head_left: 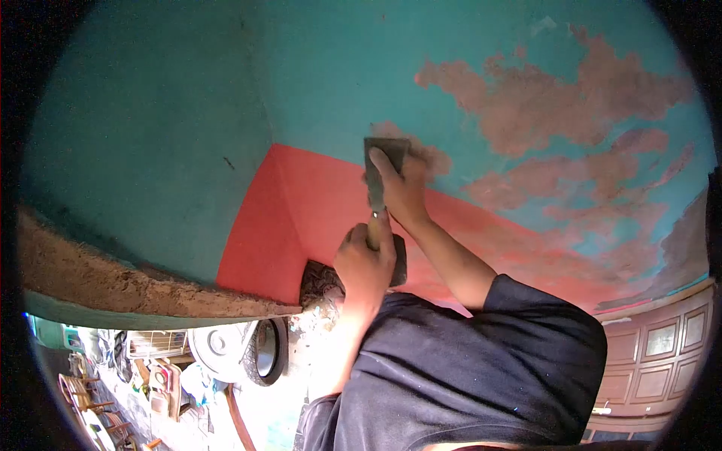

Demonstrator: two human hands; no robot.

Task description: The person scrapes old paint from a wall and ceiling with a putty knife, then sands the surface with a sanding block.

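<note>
Putty knife [375, 197] in both hands, a person in a dark T-shirt [481, 368] is working close to a painted wall [338, 68]. The left hand [366, 263] is closing tightly around the handle, while the right hand [402, 184] is gripping the broad dark blade, its thumb lying along the face and its other fingers bending at the right edge. The blade is pointing up and away from the body, overlapping a small brownish patch [432, 159] just above the border where teal paint is meeting a coral-red band [323, 188]; whether it is touching the surface, the view is not making clear. A dark flat piece [401, 259] is showing just beside the left hand, partly hidden; how it is being held cannot be told. Larger brownish patches [549, 105] are spreading across the wall to the right. At lower left, a rough brown ledge [98, 270] is running below the teal, with a black-tyred wheel [267, 353] and chairs [86, 402] standing beyond it in glare. A panelled door [662, 349] is filling the lower right.
</note>
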